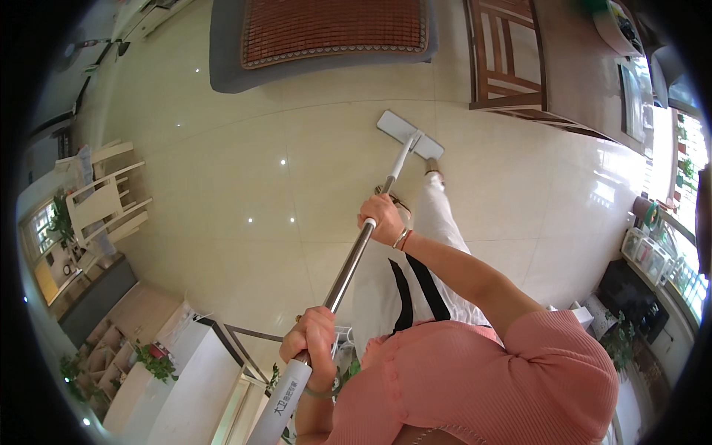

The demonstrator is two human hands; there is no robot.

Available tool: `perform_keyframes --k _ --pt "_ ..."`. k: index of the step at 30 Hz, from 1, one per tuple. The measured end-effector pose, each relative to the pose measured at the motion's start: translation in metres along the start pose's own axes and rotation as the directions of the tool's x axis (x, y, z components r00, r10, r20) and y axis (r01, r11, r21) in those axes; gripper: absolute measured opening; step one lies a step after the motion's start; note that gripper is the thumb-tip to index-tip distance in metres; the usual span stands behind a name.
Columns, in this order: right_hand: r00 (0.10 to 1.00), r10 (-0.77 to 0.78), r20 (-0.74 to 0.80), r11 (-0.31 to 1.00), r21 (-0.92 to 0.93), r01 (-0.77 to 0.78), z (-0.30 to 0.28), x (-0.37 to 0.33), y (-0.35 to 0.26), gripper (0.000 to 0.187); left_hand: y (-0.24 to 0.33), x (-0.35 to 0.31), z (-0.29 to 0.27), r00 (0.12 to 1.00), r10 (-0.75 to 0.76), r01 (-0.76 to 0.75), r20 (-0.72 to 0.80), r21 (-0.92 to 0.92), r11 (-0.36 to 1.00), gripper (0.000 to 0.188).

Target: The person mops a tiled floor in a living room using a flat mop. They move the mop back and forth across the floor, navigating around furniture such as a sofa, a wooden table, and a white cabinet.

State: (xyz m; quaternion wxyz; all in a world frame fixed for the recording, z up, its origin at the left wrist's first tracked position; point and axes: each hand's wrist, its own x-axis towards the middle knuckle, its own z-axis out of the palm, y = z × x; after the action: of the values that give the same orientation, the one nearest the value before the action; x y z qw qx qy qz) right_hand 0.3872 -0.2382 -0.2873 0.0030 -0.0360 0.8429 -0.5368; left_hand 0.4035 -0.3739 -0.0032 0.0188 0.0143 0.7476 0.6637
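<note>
I hold a flat mop by its long metal pole point(348, 268), which runs slantwise from the lower left up to the mop head. My left hand point(310, 340) is closed round the pole just above its white grip point(279, 408). Farther along, at a white collar, my right hand point(381, 218) wraps the pole, a red string and a bangle on its wrist. The white rectangular mop head point(410, 134) lies flat on the tiled floor, close in front of my right foot point(434, 172). Part of my other foot shows behind the pole.
Ahead stands a grey couch or bed point(226, 52) with a brown woven mat point(334, 33). A wooden frame-sided piece of furniture point(512, 59) is at the far right. Pale chairs point(111, 196) stand at the left, and a white cabinet point(182, 378) with a potted plant point(156, 362) at the lower left.
</note>
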Motion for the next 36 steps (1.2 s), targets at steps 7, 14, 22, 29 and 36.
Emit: perform_keyframes --k 7,14,22,29,36 --pt "0.942 -0.041 0.332 0.990 -0.117 0.084 -0.023 0.035 -0.009 0.028 -0.001 0.024 -0.025 0.993 0.027 -0.008 0.113 -0.169 0.986 0.026" --pt "0.999 0.014 0.029 0.978 -0.210 -0.008 -0.044 0.059 0.005 0.028 -0.005 0.082 -0.010 0.927 0.158 -0.063 0.341 -0.275 0.959 0.028" --pt "0.956 0.292 0.027 0.895 -0.360 -0.263 -0.070 0.122 0.063 0.025 -0.065 0.163 0.015 0.889 0.237 -0.089 0.392 -0.359 0.929 0.037" --pt "0.980 0.199 0.013 0.962 -0.191 -0.193 0.008 0.174 0.047 0.008 -0.068 0.207 -0.063 0.944 0.085 0.022 0.318 -0.317 0.948 0.037" --pt "0.988 0.083 0.133 0.985 -0.161 -0.061 0.102 0.241 0.010 0.005 -0.080 0.210 -0.160 0.979 0.137 -0.105 0.149 -0.205 0.973 0.032"
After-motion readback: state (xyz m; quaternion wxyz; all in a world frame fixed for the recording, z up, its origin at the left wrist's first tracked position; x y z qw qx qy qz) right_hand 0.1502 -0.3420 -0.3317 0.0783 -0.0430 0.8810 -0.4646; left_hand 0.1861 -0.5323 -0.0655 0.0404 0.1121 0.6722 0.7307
